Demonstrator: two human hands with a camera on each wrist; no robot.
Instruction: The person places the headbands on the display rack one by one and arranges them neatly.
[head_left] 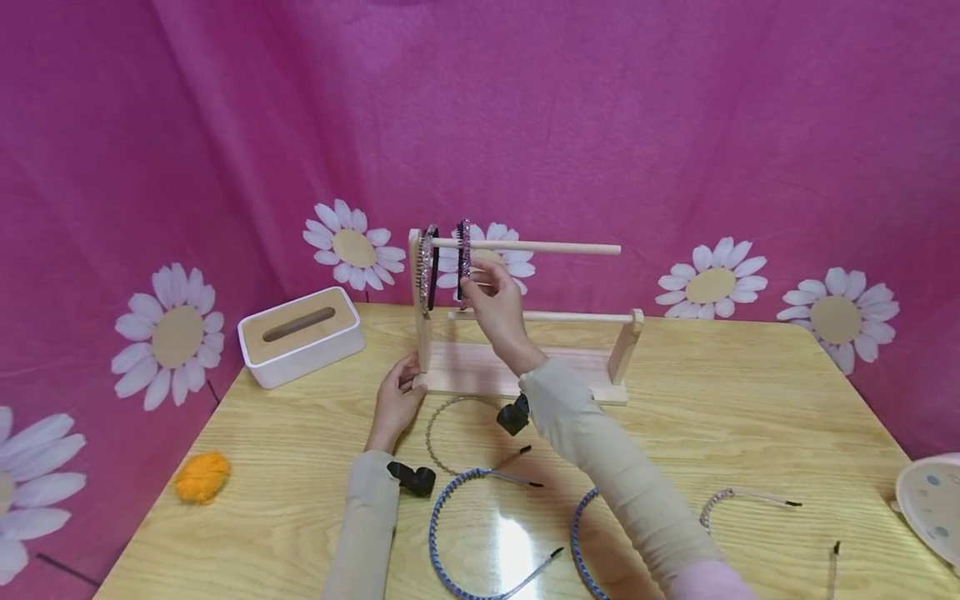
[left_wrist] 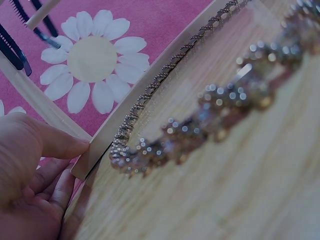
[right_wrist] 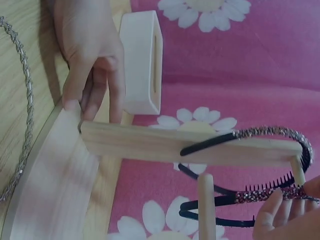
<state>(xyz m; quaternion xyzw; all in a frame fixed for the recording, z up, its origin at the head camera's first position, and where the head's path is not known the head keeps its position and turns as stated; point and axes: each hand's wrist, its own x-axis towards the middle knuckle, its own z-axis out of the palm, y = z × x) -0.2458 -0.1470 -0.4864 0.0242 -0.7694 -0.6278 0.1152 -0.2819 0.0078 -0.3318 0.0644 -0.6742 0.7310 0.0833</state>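
A wooden rack point(head_left: 480, 368) with two horizontal rods stands at the back of the table. On its upper rod hangs a purple glittery headband point(head_left: 465, 237) with comb teeth, which my right hand point(head_left: 498, 317) pinches by its front side. Another glittery headband point(head_left: 427, 271) hangs to its left, close to the upright; its dark ends show in the right wrist view. Low at the rack's left end, my left hand point(head_left: 393, 402) grips the corner of the base point(left_wrist: 89, 159), thumb on one side and fingers beneath or behind.
A beaded headband point(head_left: 431, 433) lies before the rack. Nearer are two blue-wrapped headbands point(head_left: 435, 533) point(head_left: 576, 537), one partly under my right arm. Further right lies a pinkish headband point(head_left: 712, 502). A white tissue box point(head_left: 300, 367) and an orange fluffy ball point(head_left: 202, 477) sit left.
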